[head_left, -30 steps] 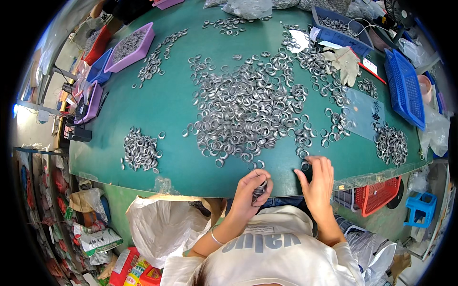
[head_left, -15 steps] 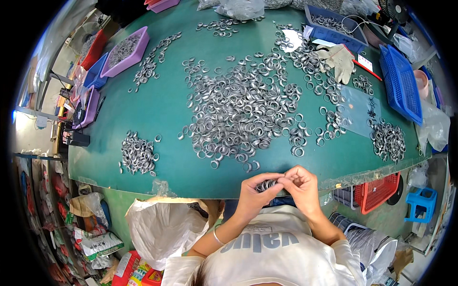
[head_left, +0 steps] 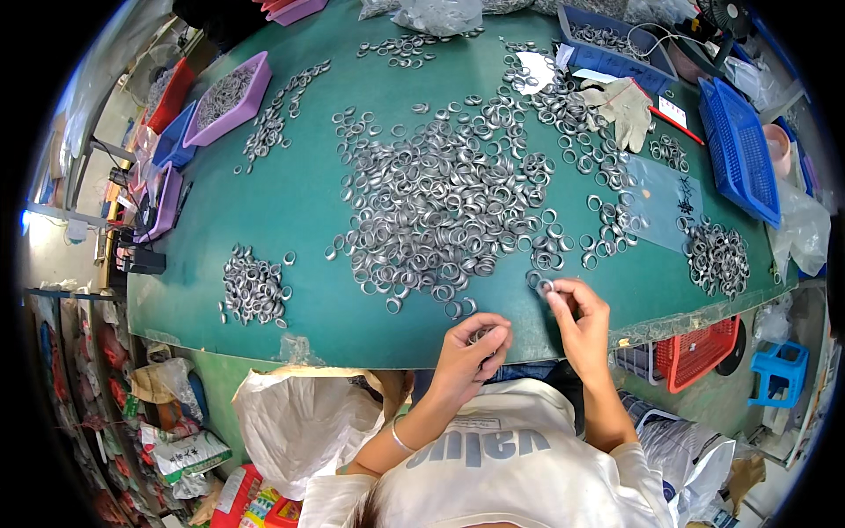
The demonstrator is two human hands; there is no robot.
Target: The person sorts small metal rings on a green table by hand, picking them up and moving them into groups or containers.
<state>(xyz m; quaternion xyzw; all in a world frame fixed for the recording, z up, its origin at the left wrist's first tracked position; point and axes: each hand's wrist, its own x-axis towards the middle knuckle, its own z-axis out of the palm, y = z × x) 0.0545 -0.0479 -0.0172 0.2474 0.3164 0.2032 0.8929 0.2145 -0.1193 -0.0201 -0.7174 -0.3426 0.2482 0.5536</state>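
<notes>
My left hand point(head_left: 473, 352) is closed around several metal rings point(head_left: 481, 334), held over the near edge of the green table. Mostly the fingers hide these rings. Farther right, my right hand point(head_left: 578, 321) pinches a single grey ring point(head_left: 545, 286) between thumb and fingertips, just in front of a few loose rings. A broad heap of metal rings point(head_left: 431, 207) covers the middle of the table point(head_left: 264, 202), beyond both hands. Smaller ring piles lie at the near left point(head_left: 253, 286) and at the right point(head_left: 717, 257).
A pink-purple tray point(head_left: 231, 99) of rings stands far left. Toward the far right are a blue bin point(head_left: 607, 48), a glove point(head_left: 627, 110), a red pen point(head_left: 676, 126) and a blue basket point(head_left: 739, 158). A large white sack point(head_left: 304, 422) stands below the front edge.
My right hand has left my left hand and reached forward and right, where it now pinches a ring. My left hand stays near the table edge, its fingers curled over the rings.
</notes>
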